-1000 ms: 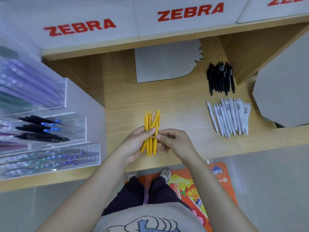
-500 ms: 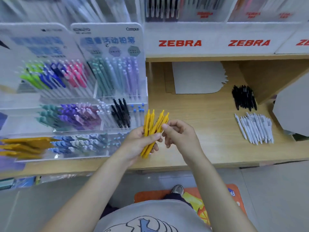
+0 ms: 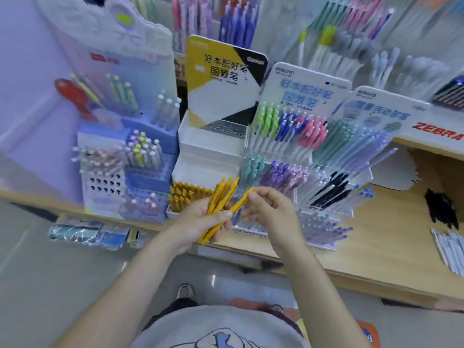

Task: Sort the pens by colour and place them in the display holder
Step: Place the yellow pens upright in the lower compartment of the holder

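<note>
We see a bundle of yellow pens [image 3: 218,209] lying across the palm of the left hand [image 3: 198,222], whose thumb presses them down, tips fanning up and away. The right hand [image 3: 270,210] pinches one yellow pen [image 3: 242,200] between thumb and fingers, just right of the bundle. Just beyond the left hand, the display holder [image 3: 208,162] already carries a row of yellow pens [image 3: 185,197] in its lowest tier, on the worktop [image 3: 391,237].
</note>
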Demonstrator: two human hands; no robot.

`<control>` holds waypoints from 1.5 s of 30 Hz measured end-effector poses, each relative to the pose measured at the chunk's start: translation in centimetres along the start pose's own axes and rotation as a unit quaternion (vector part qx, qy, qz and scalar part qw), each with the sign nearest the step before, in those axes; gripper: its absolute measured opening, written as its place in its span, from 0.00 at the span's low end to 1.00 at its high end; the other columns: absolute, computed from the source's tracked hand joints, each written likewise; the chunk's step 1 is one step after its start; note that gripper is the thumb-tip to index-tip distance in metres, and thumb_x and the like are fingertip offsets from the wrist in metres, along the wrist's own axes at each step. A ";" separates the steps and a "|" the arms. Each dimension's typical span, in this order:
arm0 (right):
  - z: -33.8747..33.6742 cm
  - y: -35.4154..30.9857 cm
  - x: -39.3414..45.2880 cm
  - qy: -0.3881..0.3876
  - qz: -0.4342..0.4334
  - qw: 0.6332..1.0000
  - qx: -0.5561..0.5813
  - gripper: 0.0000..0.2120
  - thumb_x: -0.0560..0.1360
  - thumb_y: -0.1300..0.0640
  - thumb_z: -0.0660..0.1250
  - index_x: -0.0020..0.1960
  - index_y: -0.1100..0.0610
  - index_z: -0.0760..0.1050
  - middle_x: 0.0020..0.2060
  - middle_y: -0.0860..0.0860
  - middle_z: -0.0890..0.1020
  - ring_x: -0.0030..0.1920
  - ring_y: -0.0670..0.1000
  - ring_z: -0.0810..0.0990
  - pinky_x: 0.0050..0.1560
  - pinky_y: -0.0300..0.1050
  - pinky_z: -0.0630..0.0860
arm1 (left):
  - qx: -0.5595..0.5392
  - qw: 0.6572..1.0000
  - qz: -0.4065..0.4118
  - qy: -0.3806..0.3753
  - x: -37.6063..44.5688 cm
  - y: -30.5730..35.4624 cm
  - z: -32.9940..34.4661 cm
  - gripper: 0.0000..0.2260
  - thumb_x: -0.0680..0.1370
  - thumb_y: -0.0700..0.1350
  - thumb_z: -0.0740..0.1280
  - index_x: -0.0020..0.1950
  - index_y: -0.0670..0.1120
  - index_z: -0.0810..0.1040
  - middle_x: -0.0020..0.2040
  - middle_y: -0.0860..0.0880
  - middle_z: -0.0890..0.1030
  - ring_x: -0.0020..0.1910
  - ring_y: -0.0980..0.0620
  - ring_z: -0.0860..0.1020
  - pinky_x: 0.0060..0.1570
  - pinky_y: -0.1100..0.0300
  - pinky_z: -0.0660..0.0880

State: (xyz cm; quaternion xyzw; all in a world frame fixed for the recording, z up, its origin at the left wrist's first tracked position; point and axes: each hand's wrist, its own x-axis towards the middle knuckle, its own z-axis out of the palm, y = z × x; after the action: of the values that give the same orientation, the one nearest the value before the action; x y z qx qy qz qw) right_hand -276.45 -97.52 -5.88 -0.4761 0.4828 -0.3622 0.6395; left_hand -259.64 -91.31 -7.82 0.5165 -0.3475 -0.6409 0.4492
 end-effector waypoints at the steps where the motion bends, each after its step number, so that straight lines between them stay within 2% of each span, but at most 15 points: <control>1: 1.2 0.2 0.1 -0.002 0.000 1.000 -0.012 0.02 0.78 0.64 0.67 0.50 0.61 0.77 0.37 0.58 0.82 0.32 0.53 0.80 0.35 0.44 0.80 | -0.006 1.000 -0.005 0.006 -0.7 -0.2 -1.2 0.02 0.80 0.37 0.65 0.50 0.43 0.75 0.34 0.46 0.80 0.23 0.53 0.74 0.23 0.65 0.70; 6: 5.1 0.7 0.3 -0.030 0.013 0.998 -0.061 0.07 0.78 0.66 0.66 0.54 0.69 0.77 0.36 0.61 0.80 0.31 0.50 0.80 0.33 0.41 0.78 | -0.033 0.999 -0.022 0.011 -2.1 -1.9 -5.3 0.03 0.81 0.39 0.64 0.54 0.42 0.76 0.36 0.46 0.81 0.25 0.52 0.75 0.26 0.63 0.72; 8: 5.5 0.4 0.4 -0.016 -0.003 0.997 -0.076 0.04 0.77 0.66 0.67 0.51 0.65 0.79 0.36 0.60 0.81 0.32 0.51 0.81 0.34 0.41 0.79 | -0.032 0.998 -0.039 0.031 -2.3 -2.6 -6.5 0.05 0.81 0.43 0.66 0.55 0.43 0.77 0.38 0.45 0.83 0.28 0.51 0.77 0.31 0.58 0.75; 10: 5.2 0.0 1.0 0.014 -0.037 0.995 -0.094 0.03 0.77 0.65 0.68 0.49 0.61 0.80 0.35 0.58 0.83 0.34 0.53 0.82 0.37 0.43 0.80 | -0.029 0.994 -0.058 0.085 -2.4 -3.4 -8.0 0.07 0.80 0.45 0.67 0.54 0.43 0.77 0.39 0.45 0.83 0.27 0.50 0.78 0.30 0.57 0.74; 12: 4.8 0.0 1.8 0.048 -0.070 0.989 -0.121 0.03 0.77 0.65 0.69 0.48 0.59 0.80 0.35 0.57 0.84 0.35 0.54 0.82 0.41 0.47 0.81 | -0.027 0.988 -0.067 0.133 -2.8 -4.2 -9.3 0.08 0.79 0.46 0.69 0.53 0.42 0.77 0.35 0.45 0.82 0.25 0.50 0.75 0.26 0.58 0.72; 15: 4.9 1.2 3.1 0.070 -0.110 0.975 -0.180 0.06 0.76 0.65 0.70 0.47 0.55 0.80 0.36 0.54 0.84 0.38 0.54 0.84 0.46 0.53 0.82 | -0.030 0.984 -0.072 0.157 -3.2 -4.7 -10.2 0.09 0.78 0.47 0.71 0.46 0.42 0.76 0.29 0.47 0.77 0.23 0.51 0.72 0.24 0.60 0.69; 18: 6.0 3.6 3.9 0.058 -0.140 0.949 -0.278 0.07 0.76 0.61 0.71 0.47 0.49 0.80 0.40 0.48 0.85 0.43 0.51 0.84 0.49 0.51 0.81 | -0.048 0.985 -0.071 0.148 -3.3 -4.8 -10.8 0.10 0.79 0.47 0.68 0.43 0.44 0.74 0.31 0.47 0.76 0.24 0.52 0.72 0.26 0.61 0.70; 22: 7.3 6.0 4.9 0.040 -0.205 0.898 -0.387 0.04 0.77 0.60 0.71 0.51 0.56 0.82 0.41 0.46 0.83 0.41 0.45 0.81 0.47 0.42 0.79 | -0.087 0.987 -0.059 0.122 -2.9 -4.6 -11.4 0.09 0.82 0.46 0.64 0.49 0.41 0.75 0.34 0.47 0.77 0.27 0.53 0.74 0.29 0.61 0.73; 26: 8.0 7.3 6.0 0.018 -0.200 0.889 -0.412 0.06 0.77 0.62 0.70 0.52 0.59 0.82 0.43 0.50 0.84 0.43 0.49 0.82 0.48 0.43 0.78 | -0.109 0.985 -0.066 0.121 -2.6 -4.7 -11.4 0.09 0.81 0.45 0.64 0.56 0.40 0.76 0.36 0.47 0.80 0.28 0.51 0.77 0.28 0.61 0.73; 30: 8.2 8.3 6.6 0.009 -0.216 0.870 -0.443 0.07 0.76 0.62 0.70 0.53 0.61 0.82 0.45 0.53 0.85 0.45 0.52 0.82 0.49 0.46 0.79 | -0.107 0.985 -0.070 0.119 -2.3 -4.8 -11.5 0.13 0.81 0.49 0.65 0.61 0.43 0.76 0.35 0.46 0.80 0.26 0.50 0.76 0.24 0.60 0.69; 33: 8.4 8.7 6.9 0.000 -0.219 0.859 -0.464 0.06 0.75 0.63 0.70 0.52 0.61 0.83 0.45 0.54 0.85 0.45 0.54 0.82 0.49 0.48 0.79 | -0.108 0.986 -0.067 0.112 -2.1 -4.9 -11.8 0.14 0.81 0.50 0.64 0.62 0.45 0.76 0.35 0.46 0.79 0.25 0.50 0.75 0.23 0.61 0.67; 40: 9.5 8.9 8.3 -0.017 -0.165 0.872 -0.460 0.08 0.78 0.60 0.68 0.55 0.60 0.82 0.45 0.55 0.85 0.45 0.55 0.83 0.49 0.52 0.79 | -0.098 0.991 -0.049 0.079 -1.7 -4.6 -11.8 0.17 0.78 0.52 0.66 0.64 0.47 0.77 0.38 0.45 0.80 0.29 0.50 0.75 0.23 0.62 0.66; 45: 9.6 8.3 8.8 -0.040 -0.173 0.862 -0.476 0.08 0.78 0.60 0.68 0.54 0.61 0.82 0.44 0.55 0.85 0.45 0.56 0.82 0.47 0.50 0.78 | -0.090 0.992 -0.046 0.081 -1.2 -4.5 -11.5 0.15 0.78 0.51 0.66 0.63 0.48 0.78 0.38 0.45 0.80 0.28 0.50 0.75 0.22 0.62 0.65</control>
State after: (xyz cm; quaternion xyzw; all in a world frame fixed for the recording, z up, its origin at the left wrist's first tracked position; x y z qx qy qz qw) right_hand -264.84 -100.77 -15.42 -0.8125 0.4800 -0.1737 0.2814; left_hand -249.32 -88.37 -14.05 0.5394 -0.2265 -0.6460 0.4903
